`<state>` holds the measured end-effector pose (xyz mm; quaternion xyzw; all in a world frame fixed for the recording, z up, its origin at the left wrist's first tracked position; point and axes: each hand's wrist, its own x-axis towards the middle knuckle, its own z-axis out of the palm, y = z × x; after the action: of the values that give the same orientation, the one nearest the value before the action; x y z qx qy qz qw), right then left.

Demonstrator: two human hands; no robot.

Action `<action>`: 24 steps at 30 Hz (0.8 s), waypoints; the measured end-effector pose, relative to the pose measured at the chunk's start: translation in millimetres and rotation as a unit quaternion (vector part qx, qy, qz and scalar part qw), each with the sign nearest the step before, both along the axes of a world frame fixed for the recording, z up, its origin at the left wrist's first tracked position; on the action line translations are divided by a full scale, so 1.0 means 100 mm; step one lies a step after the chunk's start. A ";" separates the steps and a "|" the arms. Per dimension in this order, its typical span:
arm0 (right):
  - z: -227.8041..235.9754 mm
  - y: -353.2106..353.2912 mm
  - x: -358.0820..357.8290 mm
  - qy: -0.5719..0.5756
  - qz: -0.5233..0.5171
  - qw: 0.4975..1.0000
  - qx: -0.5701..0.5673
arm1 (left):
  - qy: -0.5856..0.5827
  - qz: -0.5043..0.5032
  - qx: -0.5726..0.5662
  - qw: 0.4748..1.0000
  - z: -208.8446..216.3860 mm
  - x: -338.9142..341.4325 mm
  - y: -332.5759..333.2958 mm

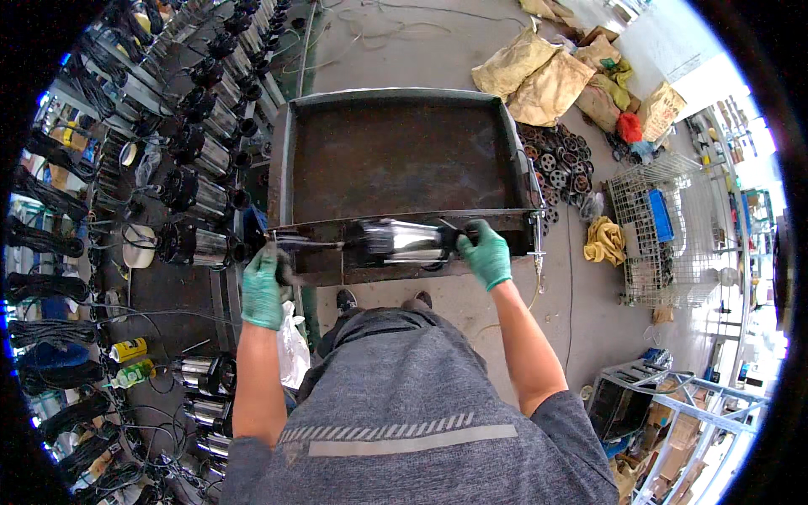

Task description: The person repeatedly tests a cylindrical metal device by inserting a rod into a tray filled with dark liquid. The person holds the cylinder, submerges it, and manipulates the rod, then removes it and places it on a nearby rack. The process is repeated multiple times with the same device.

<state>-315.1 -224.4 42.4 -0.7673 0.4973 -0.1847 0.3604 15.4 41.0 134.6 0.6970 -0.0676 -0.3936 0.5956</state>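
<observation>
Resting across the near rim of a large dark metal tray (396, 151) is a shiny steel cylindrical pump body (402, 241), lying on its side with its long axis running left to right. I read its position as directly on the tray's front edge, between my two hands.

My right hand (486, 252), in a green glove, is clenched around the black end fitting on the right end of the pump body. My left hand (263, 286), also green-gloved, grips the thinner dark part (307, 244) projecting from the left end of the pump body; the fingers are closed on it, though I cannot tell exactly what that part is.

The tray is rectangular, with raised walls and a stained, rusty floor. It stands above a concrete floor (539, 320), and my shoes (347, 299) show just below its front edge.

To the left, rows of similar steel pump units (202, 198) with black cables fill a rack. More steel cylinders (202, 374) lie lower left, near a yellow can (128, 349). A white plastic bag (293, 349) hangs just beside my left forearm.

To the right of the tray lies a pile of dark round metal parts (560, 160), then a wire mesh basket (665, 227) and a yellow cloth (604, 240). Tan sacks (530, 76) lie beyond the tray's far right corner.
</observation>
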 end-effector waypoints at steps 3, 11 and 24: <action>0.51 0.49 0.72 0.082 0.076 0.989 -0.101 | -0.050 -0.021 0.104 0.993 -0.54 0.16 0.21; 0.43 0.36 0.59 0.008 0.066 0.998 0.009 | -0.027 -0.033 0.001 0.999 0.06 0.06 0.20; -1.06 -0.19 -0.19 0.087 -0.009 0.988 -0.124 | -0.144 -0.347 -0.062 0.925 0.51 -0.60 -0.76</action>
<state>-333.7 -243.2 -63.9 -0.8145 0.5071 -0.1810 0.2159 -44.3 -34.9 185.8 0.6408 -0.4148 -0.4656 0.4478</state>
